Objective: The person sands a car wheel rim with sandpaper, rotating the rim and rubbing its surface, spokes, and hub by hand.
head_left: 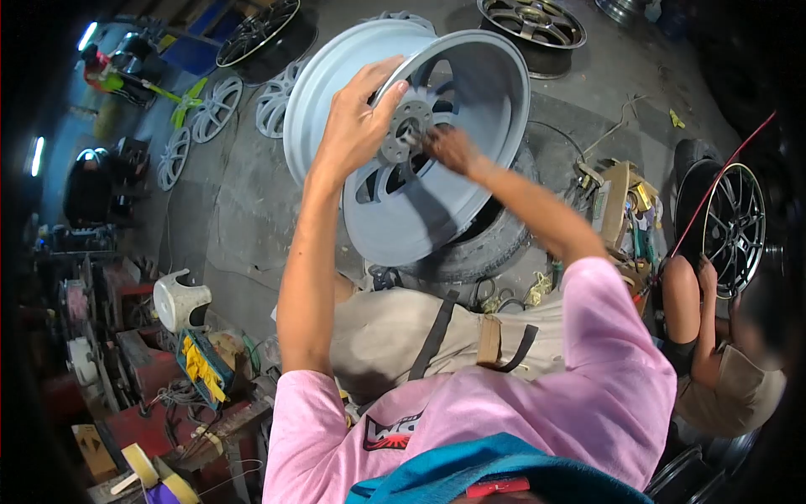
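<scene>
A large grey wheel rim (pixel 470 76) stands tilted in front of me, its open barrel side facing me. My left hand (pixel 357 122) grips the rim's near edge, thumb on one side and fingers over the other. Inside the barrel, at the hub (pixel 407 130), is my right hand (pixel 449 149), blurred, its fingers closed round a small dark item I cannot make out. Under the rim lies a black tire (pixel 495 252) on the floor.
Several wheels lie around, among them a bronze one (pixel 537 25) at the top. A co-worker (pixel 730 378) sits at the right beside a black wheel (pixel 737 227). Left are a white stool (pixel 180 301) and a blue box (pixel 206 365); a cardboard box (pixel 615 202) stands right.
</scene>
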Demonstrator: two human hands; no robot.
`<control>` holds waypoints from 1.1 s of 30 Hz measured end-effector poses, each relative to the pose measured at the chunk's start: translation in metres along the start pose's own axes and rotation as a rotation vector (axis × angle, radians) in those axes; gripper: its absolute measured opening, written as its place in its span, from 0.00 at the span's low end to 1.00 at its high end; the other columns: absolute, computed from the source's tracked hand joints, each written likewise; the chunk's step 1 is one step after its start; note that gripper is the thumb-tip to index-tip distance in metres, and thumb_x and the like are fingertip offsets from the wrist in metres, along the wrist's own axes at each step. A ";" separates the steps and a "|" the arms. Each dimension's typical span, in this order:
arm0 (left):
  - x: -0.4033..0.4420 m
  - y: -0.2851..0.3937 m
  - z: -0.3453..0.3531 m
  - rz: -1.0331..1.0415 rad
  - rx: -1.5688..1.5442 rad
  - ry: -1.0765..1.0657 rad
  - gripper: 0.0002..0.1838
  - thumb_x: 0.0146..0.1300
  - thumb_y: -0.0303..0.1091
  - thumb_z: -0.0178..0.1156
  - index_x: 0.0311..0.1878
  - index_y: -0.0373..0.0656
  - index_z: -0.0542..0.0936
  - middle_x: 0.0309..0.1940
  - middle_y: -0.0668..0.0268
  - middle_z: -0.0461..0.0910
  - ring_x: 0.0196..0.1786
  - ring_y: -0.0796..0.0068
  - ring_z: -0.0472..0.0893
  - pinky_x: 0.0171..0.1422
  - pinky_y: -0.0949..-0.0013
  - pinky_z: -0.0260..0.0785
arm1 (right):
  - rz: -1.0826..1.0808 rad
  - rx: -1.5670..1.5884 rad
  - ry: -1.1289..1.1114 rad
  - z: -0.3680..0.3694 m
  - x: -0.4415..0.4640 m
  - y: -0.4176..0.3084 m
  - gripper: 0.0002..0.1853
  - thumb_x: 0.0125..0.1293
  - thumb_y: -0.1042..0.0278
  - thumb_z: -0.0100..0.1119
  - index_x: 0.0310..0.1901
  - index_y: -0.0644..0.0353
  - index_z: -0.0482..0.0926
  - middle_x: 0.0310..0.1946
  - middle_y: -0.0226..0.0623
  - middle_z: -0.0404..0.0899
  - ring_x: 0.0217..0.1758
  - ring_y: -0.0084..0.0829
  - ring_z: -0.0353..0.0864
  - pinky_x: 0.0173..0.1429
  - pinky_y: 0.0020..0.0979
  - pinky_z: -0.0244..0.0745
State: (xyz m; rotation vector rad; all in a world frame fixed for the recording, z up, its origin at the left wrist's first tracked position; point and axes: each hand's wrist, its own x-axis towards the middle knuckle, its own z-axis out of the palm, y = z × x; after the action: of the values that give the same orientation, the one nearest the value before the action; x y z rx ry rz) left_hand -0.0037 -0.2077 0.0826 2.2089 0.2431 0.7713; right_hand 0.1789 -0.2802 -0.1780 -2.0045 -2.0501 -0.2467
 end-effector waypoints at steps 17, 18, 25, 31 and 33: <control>-0.019 0.024 0.039 0.078 0.055 0.035 0.19 0.74 0.38 0.58 0.62 0.36 0.81 0.64 0.51 0.79 0.67 0.50 0.77 0.72 0.57 0.67 | 0.913 1.174 -0.136 -0.122 -0.154 0.011 0.25 0.81 0.47 0.44 0.49 0.57 0.87 0.20 0.16 0.62 0.20 0.14 0.54 0.24 0.25 0.50; -0.021 0.028 0.046 0.098 0.040 0.016 0.19 0.74 0.38 0.58 0.62 0.36 0.81 0.64 0.51 0.79 0.67 0.50 0.77 0.72 0.57 0.67 | 1.017 1.167 -0.121 -0.114 -0.187 0.032 0.26 0.72 0.42 0.58 0.52 0.59 0.88 0.35 0.32 0.87 0.29 0.25 0.74 0.37 0.30 0.69; -0.042 0.049 0.067 0.183 0.135 -0.002 0.18 0.75 0.32 0.55 0.62 0.33 0.79 0.65 0.49 0.78 0.70 0.51 0.75 0.73 0.56 0.66 | 0.909 0.689 0.175 -0.155 -0.294 0.001 0.20 0.68 0.54 0.65 0.50 0.63 0.86 0.34 0.47 0.88 0.40 0.42 0.87 0.52 0.40 0.79; -0.089 0.110 0.082 0.419 0.339 0.131 0.15 0.72 0.24 0.56 0.59 0.34 0.81 0.61 0.48 0.80 0.66 0.50 0.78 0.71 0.56 0.69 | 0.769 0.333 0.250 -0.165 -0.270 -0.022 0.20 0.73 0.49 0.59 0.43 0.59 0.88 0.41 0.54 0.83 0.49 0.56 0.83 0.55 0.49 0.76; -0.111 0.124 0.096 0.379 0.292 -0.014 0.15 0.71 0.24 0.57 0.58 0.34 0.81 0.59 0.48 0.82 0.64 0.49 0.80 0.69 0.56 0.70 | 0.646 0.163 0.441 -0.172 -0.256 -0.025 0.16 0.74 0.55 0.57 0.45 0.59 0.88 0.38 0.52 0.83 0.45 0.55 0.82 0.52 0.47 0.76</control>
State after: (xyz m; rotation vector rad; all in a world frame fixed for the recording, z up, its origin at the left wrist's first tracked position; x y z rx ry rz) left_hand -0.0439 -0.3957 0.0725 2.5760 -0.0814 0.9725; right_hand 0.1691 -0.5768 -0.0904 -2.1438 -1.0652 -0.3337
